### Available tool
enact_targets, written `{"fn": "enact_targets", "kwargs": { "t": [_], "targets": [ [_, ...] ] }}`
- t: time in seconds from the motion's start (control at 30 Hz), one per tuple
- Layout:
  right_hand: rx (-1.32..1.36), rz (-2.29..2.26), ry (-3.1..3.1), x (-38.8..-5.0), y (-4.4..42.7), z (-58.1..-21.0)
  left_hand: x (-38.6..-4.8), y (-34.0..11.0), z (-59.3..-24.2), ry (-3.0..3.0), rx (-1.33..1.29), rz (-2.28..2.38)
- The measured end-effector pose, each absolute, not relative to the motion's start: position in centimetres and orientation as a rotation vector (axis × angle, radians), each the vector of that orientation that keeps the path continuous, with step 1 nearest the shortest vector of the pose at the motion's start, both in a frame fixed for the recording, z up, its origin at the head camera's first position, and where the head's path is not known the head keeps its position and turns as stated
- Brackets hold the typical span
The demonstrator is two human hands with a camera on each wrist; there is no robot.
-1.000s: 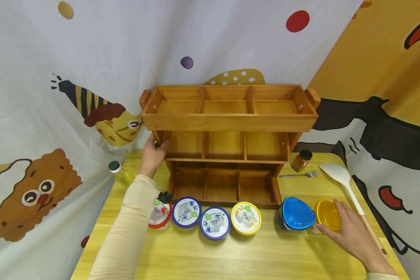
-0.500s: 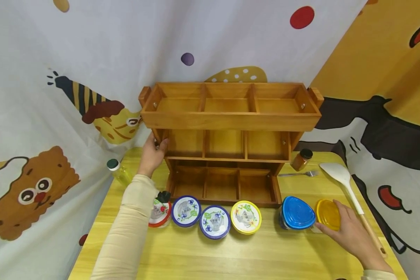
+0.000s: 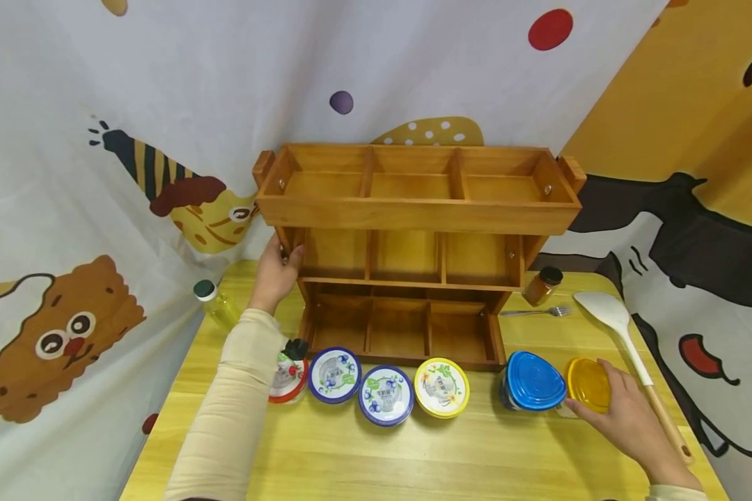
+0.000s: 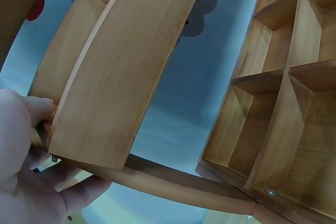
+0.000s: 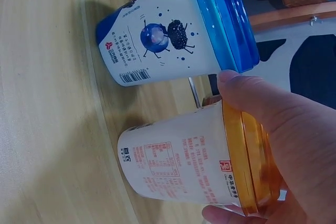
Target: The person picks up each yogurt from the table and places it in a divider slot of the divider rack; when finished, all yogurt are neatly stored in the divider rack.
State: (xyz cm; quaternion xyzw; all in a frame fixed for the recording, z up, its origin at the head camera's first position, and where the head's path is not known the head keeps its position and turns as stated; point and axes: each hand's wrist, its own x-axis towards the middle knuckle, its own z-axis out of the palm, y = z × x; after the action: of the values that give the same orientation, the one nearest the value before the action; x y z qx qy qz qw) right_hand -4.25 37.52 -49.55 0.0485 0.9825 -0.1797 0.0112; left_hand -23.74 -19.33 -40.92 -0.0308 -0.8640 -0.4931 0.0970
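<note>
Wooden rack (image 3: 413, 216): upright on the bench (image 3: 476, 452), its left side in the left grip; three tiers stretch rightward from there, each split into three compartments.
Left grip (image 3: 276, 278): holding the rack at the left end of the middle tier, below the top tray; the thumb lies on the near side, the fingers round the side piece.
Yellow-lidded cup (image 5: 184, 161): upright on the bench, within the right grip; red print covers its pale wall.
Right grip (image 3: 629, 417): curled round the yellow-lidded cup at its lid, thumb on the left and fingers on the right; how firmly it presses, I cannot tell.
Blue-lidded cup (image 3: 534, 381): upright just left of the right grip, close to the thumb tip; blueberry pictures mark its white wall.
Spatula (image 3: 604, 311): its wooden handle runs just right of the right grip, the white head lying farther off.
Fork (image 3: 539, 312): beyond the right grip and to its left, tines toward the spatula.
Dark-capped jar (image 3: 542, 287): past the fork from the right grip.
Green-capped bottle (image 3: 218, 306): left of the left grip, near the sleeve (image 3: 232, 390).
Red-rimmed tub (image 3: 286, 381): nearer the person than the left grip, partly hidden by the sleeve.
Two purple-rimmed tubs (image 3: 386, 396): right of the red-rimmed tub, between the grips.
Yellow-rimmed tub (image 3: 441, 387): next to them, toward the right grip.
</note>
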Motion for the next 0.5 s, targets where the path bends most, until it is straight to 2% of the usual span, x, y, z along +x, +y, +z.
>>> {"fn": "enact_targets", "kwargs": {
  "t": [0.27,0.5],
  "targets": [
    [0.244,-0.539,3.05,-4.2,38.0,-48.6,-23.7,-19.3,-40.8,-2.568,-0.09,-1.448],
    [0.263,-0.568,3.148,-3.9,38.6,-45.4,-23.7,-19.2,-40.6,-2.557,-0.093,-1.458]
  ]
}}
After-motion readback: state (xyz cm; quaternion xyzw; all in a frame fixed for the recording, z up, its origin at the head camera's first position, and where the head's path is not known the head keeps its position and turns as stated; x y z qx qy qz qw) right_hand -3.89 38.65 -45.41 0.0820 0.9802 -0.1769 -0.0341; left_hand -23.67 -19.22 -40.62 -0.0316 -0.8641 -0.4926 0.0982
